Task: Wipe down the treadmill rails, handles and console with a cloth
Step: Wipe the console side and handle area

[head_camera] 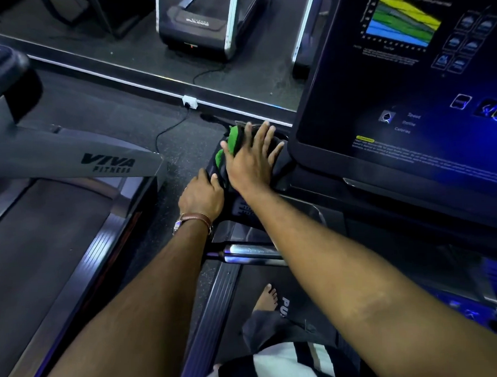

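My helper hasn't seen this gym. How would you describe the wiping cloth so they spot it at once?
Start at the lit console screen on the right; off its lower left corner sits the dark console arm that the left hand grips. The cloth lies there under the flat right hand, showing past the thumb. Its bright green stands out from the black and grey around it.

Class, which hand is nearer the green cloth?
Right. The right hand presses flat on the green cloth; the left hand grips the console edge just beside it.
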`<action>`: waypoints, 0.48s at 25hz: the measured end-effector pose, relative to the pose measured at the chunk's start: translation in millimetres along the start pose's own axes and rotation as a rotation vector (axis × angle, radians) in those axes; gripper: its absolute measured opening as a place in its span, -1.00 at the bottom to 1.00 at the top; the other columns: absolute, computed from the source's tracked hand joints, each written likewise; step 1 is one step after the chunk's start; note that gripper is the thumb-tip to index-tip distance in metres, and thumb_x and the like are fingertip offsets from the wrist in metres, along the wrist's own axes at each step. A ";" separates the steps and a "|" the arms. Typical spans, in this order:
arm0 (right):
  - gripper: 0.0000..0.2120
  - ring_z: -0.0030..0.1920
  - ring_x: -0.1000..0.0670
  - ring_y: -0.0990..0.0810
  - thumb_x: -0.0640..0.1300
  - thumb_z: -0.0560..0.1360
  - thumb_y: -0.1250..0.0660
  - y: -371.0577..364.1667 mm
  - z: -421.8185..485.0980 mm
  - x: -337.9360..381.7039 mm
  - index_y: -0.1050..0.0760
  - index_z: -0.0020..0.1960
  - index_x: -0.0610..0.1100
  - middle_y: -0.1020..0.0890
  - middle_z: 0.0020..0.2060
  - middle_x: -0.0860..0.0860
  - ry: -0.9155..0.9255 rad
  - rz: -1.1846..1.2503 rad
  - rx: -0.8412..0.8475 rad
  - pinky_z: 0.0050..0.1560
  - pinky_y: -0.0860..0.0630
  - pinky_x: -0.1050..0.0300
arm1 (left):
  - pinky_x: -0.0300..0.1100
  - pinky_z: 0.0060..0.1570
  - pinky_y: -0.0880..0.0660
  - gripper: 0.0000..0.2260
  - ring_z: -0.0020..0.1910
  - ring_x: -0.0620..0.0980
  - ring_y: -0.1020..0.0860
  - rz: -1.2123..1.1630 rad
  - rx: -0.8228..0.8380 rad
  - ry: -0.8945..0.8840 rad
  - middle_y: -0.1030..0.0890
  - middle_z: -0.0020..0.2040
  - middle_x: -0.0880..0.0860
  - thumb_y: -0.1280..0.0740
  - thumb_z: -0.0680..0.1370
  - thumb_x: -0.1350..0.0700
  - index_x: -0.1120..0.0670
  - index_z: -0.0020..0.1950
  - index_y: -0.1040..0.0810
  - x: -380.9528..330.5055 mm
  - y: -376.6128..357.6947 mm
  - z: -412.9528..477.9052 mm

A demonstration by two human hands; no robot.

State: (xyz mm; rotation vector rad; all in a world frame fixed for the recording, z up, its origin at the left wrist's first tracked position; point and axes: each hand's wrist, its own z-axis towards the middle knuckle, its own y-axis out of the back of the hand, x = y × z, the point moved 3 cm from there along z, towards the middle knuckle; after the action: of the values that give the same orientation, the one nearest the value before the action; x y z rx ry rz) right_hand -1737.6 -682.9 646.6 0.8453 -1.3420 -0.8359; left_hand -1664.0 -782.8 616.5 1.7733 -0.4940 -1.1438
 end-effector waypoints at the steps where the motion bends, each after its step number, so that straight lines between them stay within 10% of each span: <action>1: -0.25 0.56 -0.32 0.11 0.33 0.56 -0.01 -0.1 6.8 -0.6 -0.08 0.58 -0.11 0.03 0.54 -0.38 -0.017 -0.021 0.037 0.47 0.30 -0.22 | 0.00 -0.10 -0.35 -0.67 0.09 0.29 -0.51 -0.003 0.001 -0.001 -0.55 0.14 0.25 -0.04 0.62 -0.08 0.15 0.12 -0.40 0.4 -0.1 -0.4; 5: -0.40 0.44 -0.33 -0.25 0.30 0.59 -0.06 6.4 9.5 1.8 -0.17 0.54 0.04 -0.27 0.43 -0.38 -0.160 0.065 -0.023 0.45 -0.15 -0.20 | -0.01 -0.11 -0.32 -0.67 0.09 0.29 -0.51 0.009 -0.006 0.003 -0.55 0.13 0.25 -0.04 0.63 -0.08 0.15 0.11 -0.40 0.9 0.5 -0.5; 9: -0.50 0.12 -0.23 -0.61 0.20 0.65 -0.06 37.0 9.5 -2.9 -0.50 0.26 -0.15 -0.65 0.11 -0.21 -0.546 0.841 -0.263 -0.06 -0.42 0.08 | 0.01 -0.07 -0.37 -0.67 0.11 0.28 -0.51 0.014 -0.012 0.005 -0.55 0.15 0.23 -0.04 0.63 -0.07 0.14 0.16 -0.41 -0.5 1.4 -0.9; 12: -0.58 0.22 -0.19 -0.59 0.03 0.62 -0.13 68.4 14.2 19.2 -0.50 0.35 -0.16 -0.62 0.20 -0.18 -0.227 0.706 -0.594 0.13 -0.41 0.07 | 0.00 -0.09 -0.35 -0.67 0.11 0.27 -0.51 0.010 -0.012 0.010 -0.56 0.15 0.22 -0.04 0.63 -0.09 0.12 0.14 -0.41 0.1 0.7 -1.8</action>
State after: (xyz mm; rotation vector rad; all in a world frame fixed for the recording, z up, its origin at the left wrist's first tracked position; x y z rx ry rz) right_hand -1749.2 -668.7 716.7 -0.1982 -1.3464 -0.7056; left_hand -1662.2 -782.4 617.3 1.7632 -0.4883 -1.1276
